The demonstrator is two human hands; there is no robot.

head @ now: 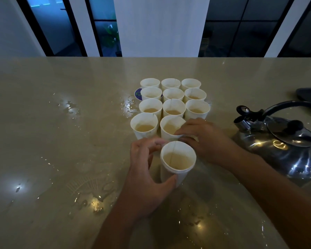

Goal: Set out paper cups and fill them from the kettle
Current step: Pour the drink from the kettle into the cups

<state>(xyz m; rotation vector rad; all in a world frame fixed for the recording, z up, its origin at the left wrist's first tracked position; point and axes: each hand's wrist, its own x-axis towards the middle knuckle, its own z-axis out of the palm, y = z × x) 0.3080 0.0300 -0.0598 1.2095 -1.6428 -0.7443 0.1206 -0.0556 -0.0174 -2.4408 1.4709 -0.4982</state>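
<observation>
1. While the left hand [147,169] grips the near cup [177,162], thumb on the near wall and fingers curled round the far-left side, that cup stands apart from the block, nearest the viewer.
2. Cup count: 12 visible. 11 in the block, plus the gripped one.
3. Block layout: three rows of three, then a near row of two showing, the near-left cup [145,125] and the near-middle cup [170,127].
4. Right hand [203,139] sits at the near-right corner of the block, fingers curled at the near-middle cup's rim, pinching it. Whether another cup sits under that hand: cannot tell.
5. Fill: pale tan liquid visible in the gripped cup, both near-row cups and the third row. The far row's [170,83] level is hard to read.
6. Thin string line runs down the inner wall of several cups, gripped one included.
7. Kettle [284,141]: one, shiny metal, black handle, lid on, at right, well apart from the cups, spout pointing left toward them.
8. Counter [43,132]: beige, glossy, wet patches left of the block and in the near-left area.
9. One blue round item [137,94] peeks out at the far-left of the block, mostly hidden by cups.
</observation>
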